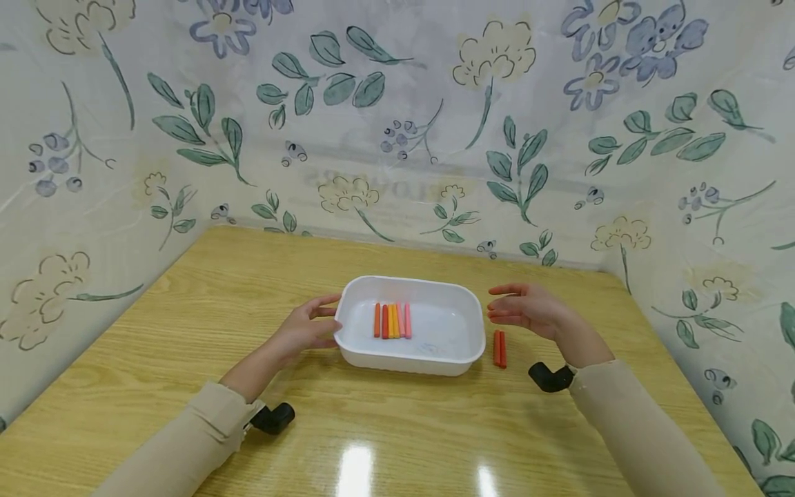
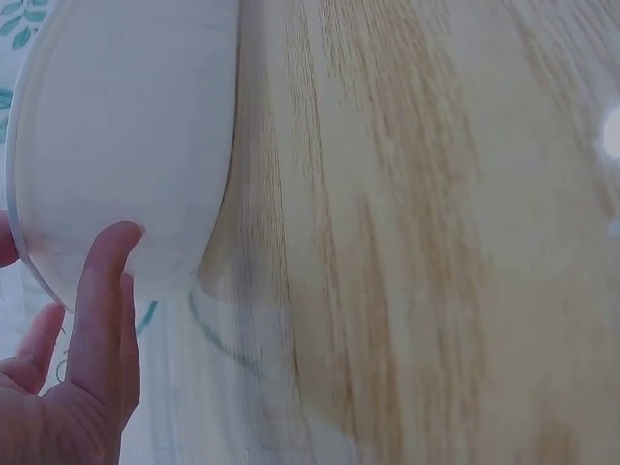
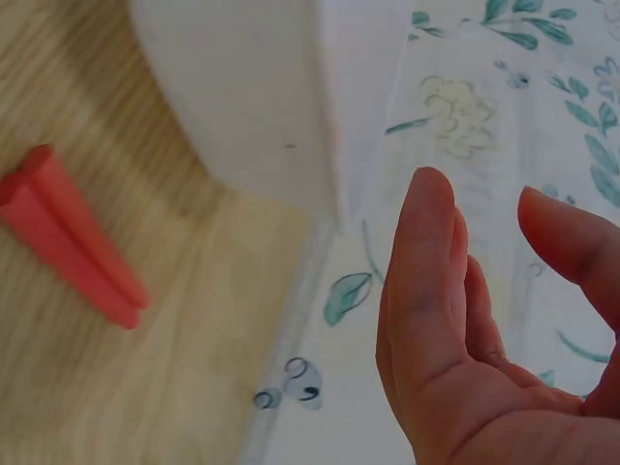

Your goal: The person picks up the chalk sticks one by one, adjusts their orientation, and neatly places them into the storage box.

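A white plastic tray [image 1: 459, 317] stands on the wooden table. Inside it, towards the left, several slim crayon-like sticks [image 1: 393, 321] in orange, red, yellow and pink lie side by side. My left hand [image 1: 304, 328] holds the tray's left end; in the left wrist view one finger [image 2: 107, 281] lies against the outer wall and another reaches the rim. Two red sticks [image 1: 499, 348] lie together on the table, just right of the tray. My right hand [image 1: 528, 310] hovers beyond them, apart from the tray, its thumb and fingers spread and holding nothing.
The wooden table [image 1: 248, 290] runs back to a flower-printed sheet [image 1: 410, 90] that hangs behind it and at both sides. A black wrist-worn piece [image 1: 273, 417] sits at the left cuff, and another [image 1: 551, 377] at the right cuff.
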Motion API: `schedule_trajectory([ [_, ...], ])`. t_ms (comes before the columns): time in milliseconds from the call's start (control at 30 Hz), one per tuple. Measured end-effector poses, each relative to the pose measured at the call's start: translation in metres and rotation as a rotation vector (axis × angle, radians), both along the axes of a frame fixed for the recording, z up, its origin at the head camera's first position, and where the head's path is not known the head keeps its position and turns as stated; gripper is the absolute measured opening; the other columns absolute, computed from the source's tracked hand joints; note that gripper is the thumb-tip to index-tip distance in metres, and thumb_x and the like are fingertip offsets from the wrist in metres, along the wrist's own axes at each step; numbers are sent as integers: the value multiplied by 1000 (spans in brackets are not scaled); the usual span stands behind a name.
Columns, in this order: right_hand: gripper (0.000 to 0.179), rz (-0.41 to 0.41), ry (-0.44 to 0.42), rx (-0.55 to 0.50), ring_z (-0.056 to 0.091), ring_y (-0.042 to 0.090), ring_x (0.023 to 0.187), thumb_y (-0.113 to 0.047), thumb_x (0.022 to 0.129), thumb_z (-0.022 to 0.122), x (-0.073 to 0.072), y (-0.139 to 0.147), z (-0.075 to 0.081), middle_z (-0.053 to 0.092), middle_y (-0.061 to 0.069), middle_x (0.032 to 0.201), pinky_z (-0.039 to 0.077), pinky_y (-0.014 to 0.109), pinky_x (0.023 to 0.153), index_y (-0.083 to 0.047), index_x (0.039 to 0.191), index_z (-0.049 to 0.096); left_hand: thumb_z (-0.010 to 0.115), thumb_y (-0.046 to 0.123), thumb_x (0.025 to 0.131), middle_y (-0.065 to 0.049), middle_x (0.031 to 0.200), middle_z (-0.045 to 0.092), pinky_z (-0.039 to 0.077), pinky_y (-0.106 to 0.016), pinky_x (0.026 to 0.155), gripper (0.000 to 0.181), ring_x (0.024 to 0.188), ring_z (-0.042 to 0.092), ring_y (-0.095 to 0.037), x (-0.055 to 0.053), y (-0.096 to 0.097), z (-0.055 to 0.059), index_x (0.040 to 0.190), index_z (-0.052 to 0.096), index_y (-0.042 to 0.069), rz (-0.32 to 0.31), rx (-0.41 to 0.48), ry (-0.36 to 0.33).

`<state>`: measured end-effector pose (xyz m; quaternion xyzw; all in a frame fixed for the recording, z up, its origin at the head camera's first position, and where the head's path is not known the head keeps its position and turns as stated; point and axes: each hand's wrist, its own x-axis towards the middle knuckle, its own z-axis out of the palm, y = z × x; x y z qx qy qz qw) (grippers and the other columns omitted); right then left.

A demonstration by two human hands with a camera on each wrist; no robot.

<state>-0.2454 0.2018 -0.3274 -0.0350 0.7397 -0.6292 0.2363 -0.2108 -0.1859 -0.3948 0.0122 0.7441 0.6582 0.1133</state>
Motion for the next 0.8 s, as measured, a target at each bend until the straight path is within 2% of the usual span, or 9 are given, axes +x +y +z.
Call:
schedule_trajectory([
  [200,52,-55,-17,-11,63,21,91,-2,92,53,7,14,-19,58,11,101,40,45,98,13,135,30,57,2,87,-27,135,34,54,-44,80,62,111,50,-40,0,1,-1,143,30,4,5,-4,-1],
  [400,56,-97,-25,22,63,19,88,-3,91,54,13,24,-35,52,20,115,48,38,91,13,137,27,56,2,87,-27,135,34,54,-43,80,62,111,50,-40,2,3,0,143,30,3,8,-11,2],
  [667,56,-118,-41,49,62,18,82,-3,90,56,17,30,-52,61,9,93,54,37,83,13,136,29,54,1,88,-27,136,34,53,-44,81,61,112,49,-41,3,3,1,143,29,3,10,-15,8],
  [800,54,-113,-35,86,62,18,82,-3,90,56,19,31,-59,61,9,97,54,39,83,12,136,31,54,1,88,-27,136,34,53,-44,81,61,112,49,-40,4,4,-1,144,29,4,11,-13,2],
])
